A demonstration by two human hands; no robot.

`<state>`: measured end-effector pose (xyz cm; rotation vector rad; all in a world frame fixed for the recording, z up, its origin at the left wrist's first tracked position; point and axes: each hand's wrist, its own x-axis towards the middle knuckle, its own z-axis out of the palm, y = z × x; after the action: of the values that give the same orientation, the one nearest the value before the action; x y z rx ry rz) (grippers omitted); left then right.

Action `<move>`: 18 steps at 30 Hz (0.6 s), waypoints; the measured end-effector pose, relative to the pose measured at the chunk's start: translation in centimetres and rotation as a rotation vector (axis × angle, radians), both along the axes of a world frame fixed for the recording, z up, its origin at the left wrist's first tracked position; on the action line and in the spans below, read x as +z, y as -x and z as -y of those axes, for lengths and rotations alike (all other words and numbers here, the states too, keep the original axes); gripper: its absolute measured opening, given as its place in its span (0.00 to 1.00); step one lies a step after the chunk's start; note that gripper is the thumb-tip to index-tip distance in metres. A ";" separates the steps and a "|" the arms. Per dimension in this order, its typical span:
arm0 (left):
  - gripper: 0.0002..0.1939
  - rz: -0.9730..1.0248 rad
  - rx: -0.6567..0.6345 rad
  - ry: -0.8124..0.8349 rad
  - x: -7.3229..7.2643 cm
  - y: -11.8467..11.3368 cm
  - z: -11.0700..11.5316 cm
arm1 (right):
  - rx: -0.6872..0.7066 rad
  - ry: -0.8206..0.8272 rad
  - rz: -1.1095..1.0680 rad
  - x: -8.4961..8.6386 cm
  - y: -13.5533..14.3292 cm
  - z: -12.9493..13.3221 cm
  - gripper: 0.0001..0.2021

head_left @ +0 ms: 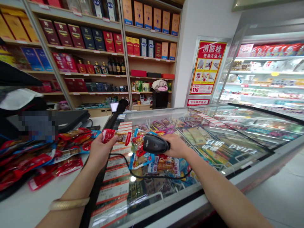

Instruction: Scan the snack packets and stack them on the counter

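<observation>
My left hand (101,149) pinches a small red snack packet (123,138) with a clear middle, held over the left edge of the glass freezer top. In my right hand (175,145) is a black barcode scanner (155,143), its head pointing left toward that packet. The scanner's black cable (152,176) loops below over the glass. Under and behind the scanner, several red and blue snack packets (142,161) lie on the glass, with a larger blue-and-white packet (164,166) nearest me. A gold bangle (69,203) circles my left wrist.
A heap of red and blue snack packets (59,155) covers part of the white counter (59,193) at left. The glass-topped freezer (239,166) stretches right. Behind stand shelves of boxed bottles (95,38). A person's dark hair (123,104) shows beyond the freezer.
</observation>
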<state>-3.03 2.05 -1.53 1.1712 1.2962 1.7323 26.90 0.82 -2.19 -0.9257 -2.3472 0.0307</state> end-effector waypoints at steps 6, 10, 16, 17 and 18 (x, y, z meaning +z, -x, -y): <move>0.21 -0.057 0.030 -0.009 -0.3 0.3 -0.3 | 0.019 0.018 -0.025 -0.1 0.1 0.1 0.08; 0.22 -0.056 0.031 -0.018 -0.5 0.3 -0.4 | -0.031 0.003 -0.074 0.0 -0.4 -0.2 0.10; 0.15 0.220 -0.055 0.122 -0.1 -1.8 0.2 | -0.433 -0.015 -0.171 0.2 -3.4 -1.5 0.10; 0.13 0.247 -0.077 0.161 -0.1 -2.4 0.4 | -0.498 -0.014 -0.182 0.1 -3.8 -1.7 0.10; 0.10 0.273 -0.103 0.192 -0.1 -3.0 0.5 | -0.551 -0.018 -0.190 0.1 -4.2 -1.9 0.10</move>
<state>0.02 1.54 -1.68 0.8446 1.1845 1.5900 31.10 2.74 -2.08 -1.4596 -1.8516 -0.1200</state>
